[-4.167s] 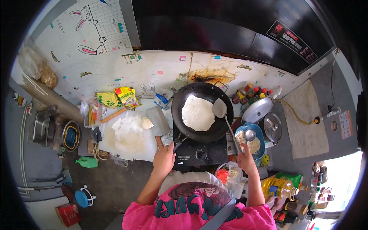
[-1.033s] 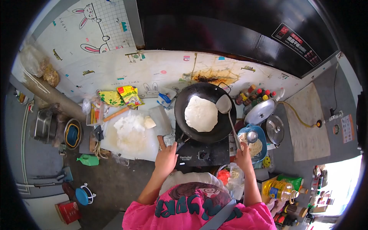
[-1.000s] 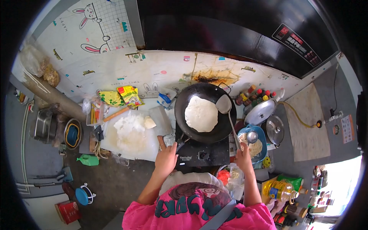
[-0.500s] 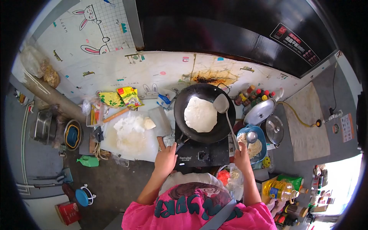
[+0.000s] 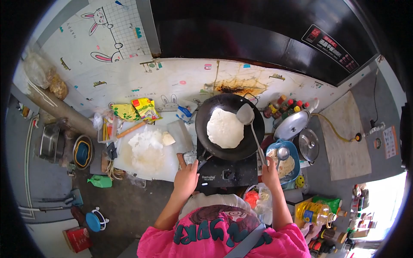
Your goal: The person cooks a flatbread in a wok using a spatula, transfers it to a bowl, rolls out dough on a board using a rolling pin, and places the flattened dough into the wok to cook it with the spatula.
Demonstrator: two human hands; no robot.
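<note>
A black wok (image 5: 251, 139) sits on the stove, with a round white flatbread (image 5: 225, 129) lying flat inside it. My left hand (image 5: 186, 177) is closed at the wok's handle, its thumb side against the grip. Closed around the long handle of a metal wok spatula (image 5: 245, 114) is my right hand (image 5: 270, 173). The spatula's broad head rests over the wok's upper right, beside and just overlapping or touching the bread's edge; I cannot tell which. Close to my left fingers lies a cleaver (image 5: 180, 135) with a wooden handle, on a board with white flour (image 5: 146, 144).
Right of the stove, a blue basin (image 5: 294, 150) holds a pale mixture and a metal spoon (image 5: 282, 153). Pot lids (image 5: 292, 124) and seasoning bottles (image 5: 282, 107) stand behind it. A rolling pin (image 5: 131, 129) and yellow packets (image 5: 145, 108) lie at the left back.
The spatula's head has moved slightly left and up, and my right hand has shifted a little with it. My left hand, the wok and the bread look the same.
</note>
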